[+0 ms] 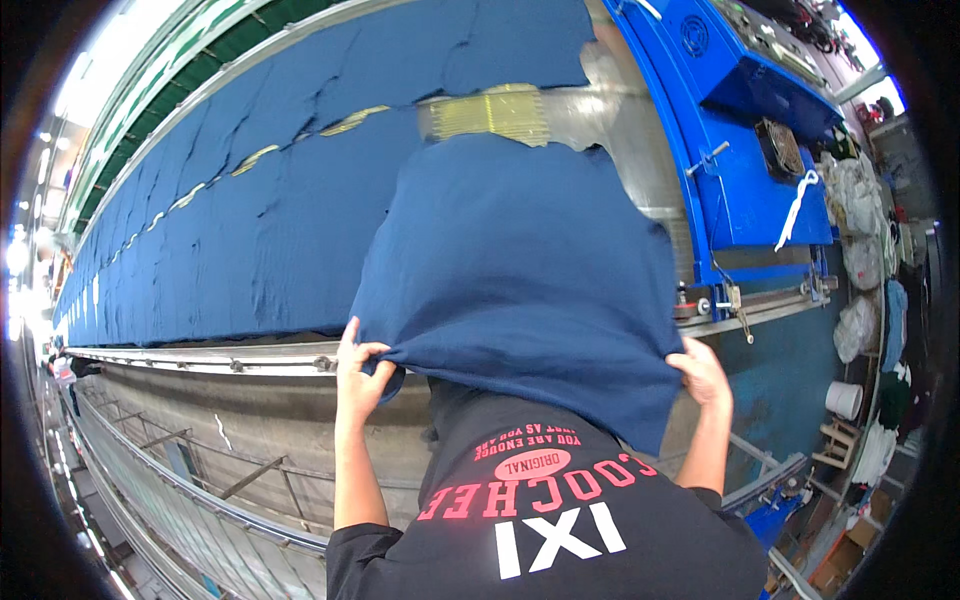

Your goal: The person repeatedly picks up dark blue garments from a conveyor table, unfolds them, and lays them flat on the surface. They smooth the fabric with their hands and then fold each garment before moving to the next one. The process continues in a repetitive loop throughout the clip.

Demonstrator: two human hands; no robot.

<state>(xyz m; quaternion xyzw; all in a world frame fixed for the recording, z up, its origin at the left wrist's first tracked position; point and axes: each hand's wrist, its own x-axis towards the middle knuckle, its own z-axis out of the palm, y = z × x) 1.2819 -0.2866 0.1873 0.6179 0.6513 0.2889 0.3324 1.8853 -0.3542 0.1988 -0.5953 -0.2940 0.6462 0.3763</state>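
Observation:
A navy blue piece of fabric (517,255) is stretched between my hands over the near side of the long table, its lower edge in front of my black printed shirt. My left hand (365,367) pinches its left corner, where the cloth bunches under the fingers. My right hand (697,367) grips the right edge between thumb and fingers. Beyond it, more blue fabric pieces (270,210) lie flat in two rows along the table. Yellow striped patches (487,114) show in the gap between the rows.
A blue metal machine frame (686,150) with a fan (780,148) spans the table at the right. A metal rail (262,365) runs along the near table edge. Plastic bags (855,330), a white bucket (844,400) and a wooden stool (836,444) stand far right. Another person is at the far left.

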